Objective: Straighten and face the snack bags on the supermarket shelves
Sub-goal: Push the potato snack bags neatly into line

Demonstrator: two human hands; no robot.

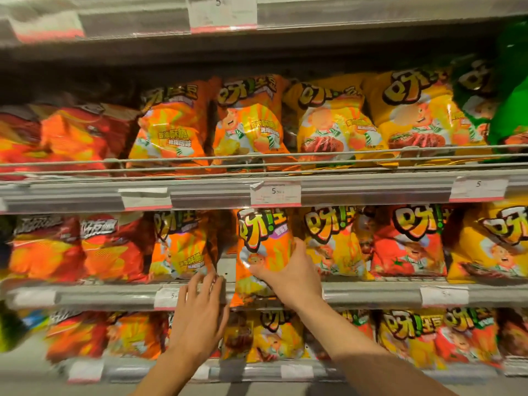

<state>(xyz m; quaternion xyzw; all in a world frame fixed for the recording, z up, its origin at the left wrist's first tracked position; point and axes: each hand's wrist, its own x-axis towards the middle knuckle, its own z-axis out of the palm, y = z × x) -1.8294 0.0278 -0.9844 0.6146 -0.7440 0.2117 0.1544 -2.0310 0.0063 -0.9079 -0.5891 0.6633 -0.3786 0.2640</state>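
My right hand (288, 274) grips an orange snack bag (261, 241) by its lower right side, holding it upright in front of the middle shelf with its bottom hanging over the shelf rail (371, 292). My left hand (200, 307) is spread open, fingertips touching the lower edge of a neighbouring orange bag (180, 250) on the same shelf. Between the two bags is a bare gap (225, 270) showing the grey shelf back.
Rows of orange, yellow and red snack bags fill the upper shelf (343, 190), the middle shelf and the bottom shelf. A green bag (508, 110) stands at the upper right. Wire guards run along the upper shelf front. Price tags (275, 194) hang on the rails.
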